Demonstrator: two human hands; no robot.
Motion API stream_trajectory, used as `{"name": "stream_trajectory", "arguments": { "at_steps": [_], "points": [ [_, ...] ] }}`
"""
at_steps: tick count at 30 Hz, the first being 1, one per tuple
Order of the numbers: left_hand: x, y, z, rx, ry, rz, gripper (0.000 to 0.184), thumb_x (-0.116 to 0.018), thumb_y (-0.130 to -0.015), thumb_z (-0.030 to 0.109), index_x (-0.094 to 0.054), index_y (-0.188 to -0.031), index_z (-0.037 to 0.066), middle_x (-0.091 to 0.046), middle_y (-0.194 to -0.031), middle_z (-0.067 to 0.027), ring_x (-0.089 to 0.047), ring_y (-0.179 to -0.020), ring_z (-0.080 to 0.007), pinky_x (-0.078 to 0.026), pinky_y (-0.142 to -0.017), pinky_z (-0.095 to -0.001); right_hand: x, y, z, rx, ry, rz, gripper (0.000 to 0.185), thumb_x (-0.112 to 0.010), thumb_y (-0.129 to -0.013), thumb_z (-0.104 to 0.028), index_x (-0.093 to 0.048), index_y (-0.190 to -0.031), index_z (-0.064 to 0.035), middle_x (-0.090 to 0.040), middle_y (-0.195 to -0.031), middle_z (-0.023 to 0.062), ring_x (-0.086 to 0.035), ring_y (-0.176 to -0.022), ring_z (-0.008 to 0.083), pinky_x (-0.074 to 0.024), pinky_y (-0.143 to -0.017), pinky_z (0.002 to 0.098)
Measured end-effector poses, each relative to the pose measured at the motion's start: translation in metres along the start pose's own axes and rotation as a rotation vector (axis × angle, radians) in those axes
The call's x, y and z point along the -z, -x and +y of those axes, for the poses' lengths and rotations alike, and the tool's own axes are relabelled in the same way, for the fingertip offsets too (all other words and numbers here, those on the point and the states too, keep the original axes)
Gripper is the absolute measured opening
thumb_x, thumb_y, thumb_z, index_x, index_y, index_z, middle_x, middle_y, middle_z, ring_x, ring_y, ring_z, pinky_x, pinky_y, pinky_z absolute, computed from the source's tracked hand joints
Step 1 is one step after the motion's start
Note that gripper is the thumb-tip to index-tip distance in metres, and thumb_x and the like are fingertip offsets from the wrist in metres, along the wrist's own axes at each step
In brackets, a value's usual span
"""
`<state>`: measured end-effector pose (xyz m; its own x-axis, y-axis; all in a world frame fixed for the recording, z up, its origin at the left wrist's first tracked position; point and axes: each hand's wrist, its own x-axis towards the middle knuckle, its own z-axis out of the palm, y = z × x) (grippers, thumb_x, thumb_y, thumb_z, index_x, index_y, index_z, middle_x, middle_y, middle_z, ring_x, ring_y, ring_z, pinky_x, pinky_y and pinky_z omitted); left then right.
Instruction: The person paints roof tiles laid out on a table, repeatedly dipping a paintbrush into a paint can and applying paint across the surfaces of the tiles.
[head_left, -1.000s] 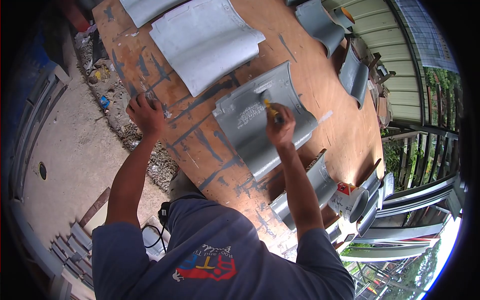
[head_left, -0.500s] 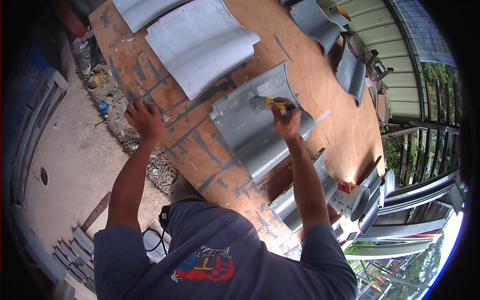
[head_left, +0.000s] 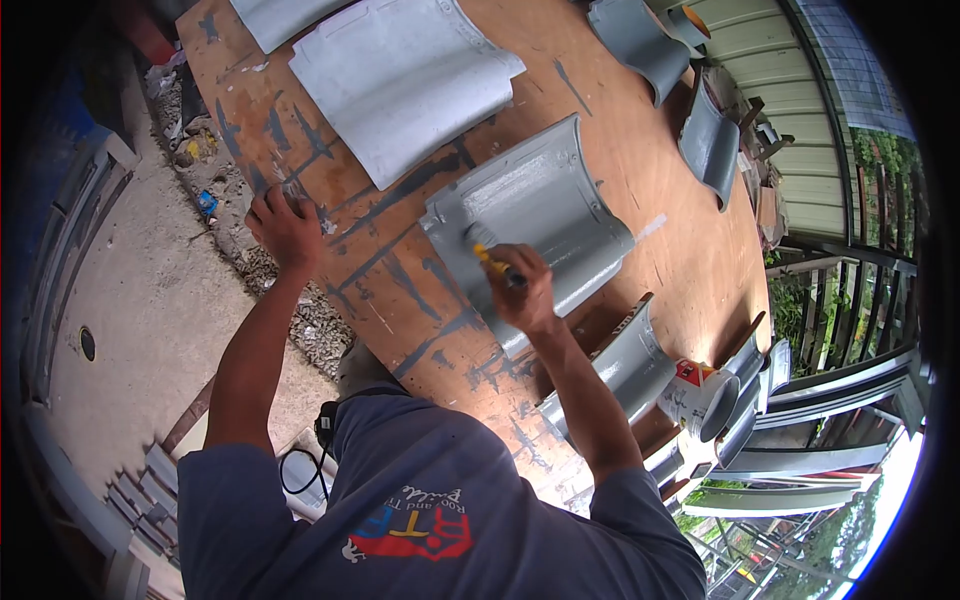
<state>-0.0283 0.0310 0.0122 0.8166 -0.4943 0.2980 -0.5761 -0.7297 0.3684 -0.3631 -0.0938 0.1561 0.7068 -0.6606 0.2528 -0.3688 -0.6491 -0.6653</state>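
Observation:
My right hand (head_left: 522,288) is wrapped round the yellow and black handle of a paintbrush (head_left: 482,248). The bristles touch the left part of a curved grey roof tile (head_left: 545,205), whose surface shines wet. My left hand (head_left: 285,228) rests on the left edge of the paint-streaked wooden table (head_left: 400,290), fingers bent over the edge and apart, with nothing seen in them. A pale, unpainted-looking tile (head_left: 405,85) lies just beyond the grey one.
More grey tiles stand to the right (head_left: 625,370) and at the far right (head_left: 710,140). A paint-smeared white bucket (head_left: 695,400) is near the right edge. Rubble (head_left: 250,260) and bare ground lie left of the table.
My right hand has moved the brush leftward across the grey tile. The white speckled patch on the tile is now covered with grey. My left hand has hardly moved.

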Motion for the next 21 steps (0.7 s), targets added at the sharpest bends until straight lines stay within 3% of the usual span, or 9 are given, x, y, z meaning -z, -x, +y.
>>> {"name": "stream_trajectory", "arguments": {
  "at_steps": [7,11,14,16,21],
  "points": [
    [-0.003,-0.001,0.001,0.030,-0.017,-0.034,0.047,-0.059,-0.095,0.034,-0.054,-0.135,0.011,-0.047,-0.138,-0.0148,-0.044,-0.125,-0.0392,-0.044,-0.100,-0.0563,0.001,0.005,-0.009,-0.212,-0.210,-0.164,0.020,-0.075,-0.086,-0.001,-0.072,-0.105,0.0027,-0.075,-0.098,0.0188,-0.074,-0.088,0.0338,-0.0585,-0.077,0.0396],
    [-0.002,0.000,0.001,0.036,0.001,-0.035,0.047,-0.060,-0.094,0.034,-0.054,-0.135,0.011,-0.047,-0.138,-0.0152,-0.044,-0.125,-0.0394,-0.045,-0.100,-0.0564,0.035,-0.031,0.035,-0.317,-0.059,0.065,0.018,-0.071,-0.092,-0.009,-0.072,-0.105,0.0033,-0.074,-0.086,0.0211,-0.075,-0.075,0.0349,-0.0579,-0.068,0.0367],
    [-0.003,-0.001,-0.001,0.018,0.002,-0.007,0.047,-0.060,-0.094,0.035,-0.055,-0.134,0.011,-0.047,-0.137,-0.0157,-0.044,-0.123,-0.0397,-0.046,-0.098,-0.0567,0.060,-0.054,0.073,-0.247,0.122,0.153,0.016,-0.072,-0.091,-0.009,-0.072,-0.104,0.0024,-0.074,-0.090,0.0208,-0.074,-0.080,0.0383,-0.0579,-0.071,0.0402],
    [-0.002,0.000,-0.001,0.015,0.009,0.000,0.046,-0.061,-0.094,0.034,-0.055,-0.132,0.011,-0.047,-0.136,-0.0159,-0.044,-0.122,-0.0400,-0.047,-0.096,-0.0574,0.073,-0.065,0.088,-0.025,0.401,0.311,0.014,-0.073,-0.091,-0.009,-0.072,-0.101,0.0001,-0.073,-0.093,0.0204,-0.071,-0.085,0.0417,-0.0573,-0.075,0.0451],
    [-0.006,-0.001,-0.004,0.000,0.011,0.027,0.044,-0.062,-0.093,0.033,-0.056,-0.130,0.010,-0.047,-0.134,-0.0160,-0.045,-0.121,-0.0405,-0.047,-0.095,-0.0577,0.058,-0.057,0.066,-0.043,0.421,0.348,0.015,-0.074,-0.089,-0.007,-0.070,-0.102,-0.0018,-0.073,-0.096,0.0203,-0.069,-0.088,0.0436,-0.0562,-0.077,0.0483]
  ]
}}
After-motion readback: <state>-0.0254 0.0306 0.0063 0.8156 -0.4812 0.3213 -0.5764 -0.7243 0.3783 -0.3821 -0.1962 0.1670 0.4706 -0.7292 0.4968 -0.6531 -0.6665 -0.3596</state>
